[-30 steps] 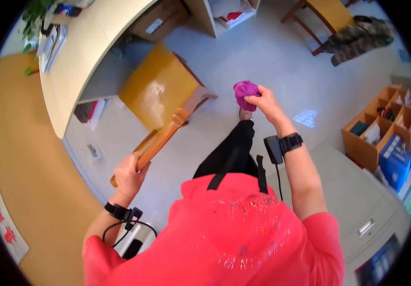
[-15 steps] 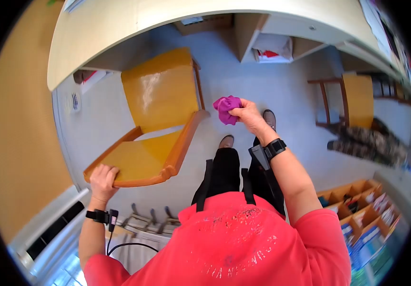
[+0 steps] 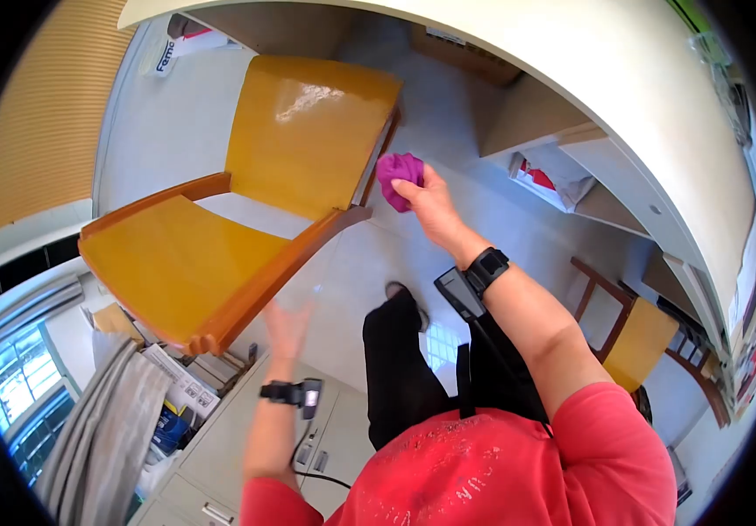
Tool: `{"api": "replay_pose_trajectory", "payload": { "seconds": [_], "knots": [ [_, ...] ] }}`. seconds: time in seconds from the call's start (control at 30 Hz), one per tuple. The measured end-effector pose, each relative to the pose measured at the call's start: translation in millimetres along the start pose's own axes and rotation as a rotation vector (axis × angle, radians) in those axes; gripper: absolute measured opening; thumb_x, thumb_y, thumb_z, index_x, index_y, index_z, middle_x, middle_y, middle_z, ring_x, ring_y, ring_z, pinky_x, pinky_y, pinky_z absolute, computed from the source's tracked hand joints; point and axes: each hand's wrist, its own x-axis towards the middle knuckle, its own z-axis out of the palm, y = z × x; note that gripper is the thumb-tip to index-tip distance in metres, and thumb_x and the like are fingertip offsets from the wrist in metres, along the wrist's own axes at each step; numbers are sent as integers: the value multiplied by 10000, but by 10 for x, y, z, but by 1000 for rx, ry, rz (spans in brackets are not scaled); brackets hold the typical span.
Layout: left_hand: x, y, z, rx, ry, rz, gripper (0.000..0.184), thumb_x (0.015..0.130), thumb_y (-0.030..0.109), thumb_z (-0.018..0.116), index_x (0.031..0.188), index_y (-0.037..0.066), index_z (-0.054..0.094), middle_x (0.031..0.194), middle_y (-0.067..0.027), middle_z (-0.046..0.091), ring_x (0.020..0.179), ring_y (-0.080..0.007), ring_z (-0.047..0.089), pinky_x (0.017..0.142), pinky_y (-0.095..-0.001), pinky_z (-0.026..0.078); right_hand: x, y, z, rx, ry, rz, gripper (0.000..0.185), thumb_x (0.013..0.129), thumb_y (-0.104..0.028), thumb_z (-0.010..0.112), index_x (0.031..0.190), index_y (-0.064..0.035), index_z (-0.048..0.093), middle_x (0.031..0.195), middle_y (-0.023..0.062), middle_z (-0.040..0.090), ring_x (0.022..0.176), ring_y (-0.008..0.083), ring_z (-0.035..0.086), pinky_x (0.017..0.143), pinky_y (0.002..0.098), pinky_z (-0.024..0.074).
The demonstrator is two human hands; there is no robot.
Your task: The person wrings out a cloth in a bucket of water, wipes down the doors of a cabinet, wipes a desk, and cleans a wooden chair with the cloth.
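A wooden chair with a glossy yellow seat and backrest stands at the left, its brown side rails framing the seat. My right hand grips a bunched purple cloth just to the right of the backrest, apart from the chair as far as I can see. Close to the chair's near side rail is my left hand, smeared by motion. Its fingers are too blurred to read, and I cannot tell whether it touches the rail. Both wrists wear black straps with small devices.
A pale desk curves across the top and right, with open shelves beneath. Another yellow chair stands at the right. Cabinets, a grey curtain and a window are at the lower left. Grey floor lies between.
My left hand has left the chair seat's front corner and moved right, beside the side rail. The view has turned, and the chair appears larger. The purple cloth stays in my right hand.
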Motion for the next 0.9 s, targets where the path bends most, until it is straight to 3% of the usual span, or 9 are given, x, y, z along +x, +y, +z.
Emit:
{"api": "replay_pose_trajectory", "payload": {
  "seconds": [0.13, 0.3, 0.4, 0.47, 0.53, 0.67, 0.73, 0.8, 0.9],
  "knots": [
    [341, 436, 756, -515, 229, -28, 623, 753, 123, 717, 1255, -50, 392, 1275, -170, 436, 1158, -241, 421, 1028, -356, 292, 372, 245, 399, -332, -117, -378, 233, 773, -81, 634, 965, -6, 524, 931, 100, 613, 879, 187, 589, 756, 321, 473],
    [664, 323, 1250, -705, 659, -52, 405, 812, 72, 657, 1157, -45, 481, 1122, -110, 539, 960, -202, 525, 896, -337, 426, 948, 1051, 402, -1352, -548, -1035, 201, 733, -163, 599, 885, -35, 625, 1033, 107, 599, 1144, 290, 449, 922, 489, 351],
    [826, -40, 1472, -758, 831, 223, 394, 821, 51, 641, 1165, -44, 474, 1130, -104, 535, 947, -196, 529, 882, -349, 444, 1341, 1145, 343, -1331, -496, -1302, 247, 747, -185, 568, 928, -32, 640, 1097, 124, 573, 1181, 290, 424, 923, 487, 356],
    [892, -95, 1501, -713, 915, 303, 441, 823, 60, 629, 1209, -38, 439, 1174, -123, 508, 975, -204, 517, 896, -356, 439, 1670, 898, 279, -1580, -452, -1048, 276, 784, -214, 561, 1004, -64, 630, 1209, 143, 514, 1242, 304, 383, 1019, 460, 307],
    [939, -50, 1479, -788, 900, 339, 486, 813, 107, 640, 1221, -34, 418, 1187, -124, 488, 984, -200, 503, 886, -351, 436, 2027, 628, 129, -1839, -169, -1167, 291, 793, -194, 546, 1039, -55, 613, 1209, 146, 510, 1255, 279, 376, 1022, 477, 310],
    [1000, 71, 1452, -715, 1022, 338, 528, 793, 181, 630, 1197, -74, 407, 1155, -159, 469, 972, -226, 484, 865, -380, 423, 2690, 346, -156, -1687, 153, -1236, 384, 794, -121, 501, 1168, -47, 548, 1155, 133, 547, 1172, 232, 456, 951, 442, 391],
    [1072, 79, 1443, -751, 1073, 410, 558, 778, 184, 646, 1210, -75, 407, 1179, -162, 463, 1032, -230, 467, 925, -383, 377, 2998, -59, -350, -1197, 119, -787, 448, 795, -187, 484, 1187, 29, 482, 1177, 245, 536, 1108, 368, 513, 925, 434, 411],
    [1080, 67, 1411, -736, 1088, 390, 563, 775, 188, 651, 1213, -73, 413, 1167, -157, 474, 1048, -239, 468, 953, -374, 349, 2869, -92, -704, -819, 273, -849, 423, 769, -138, 517, 1158, 27, 499, 1007, 216, 614, 958, 336, 597, 842, 380, 464],
    [1100, 60, 1404, -836, 1091, 412, 439, 771, 178, 654, 1106, -41, 473, 1026, -112, 520, 931, -184, 496, 863, -332, 392, 2983, 347, -910, -427, 146, -900, 470, 780, -105, 504, 1243, -26, 477, 1078, 115, 574, 1004, 231, 532, 868, 354, 434]
  ]
}}
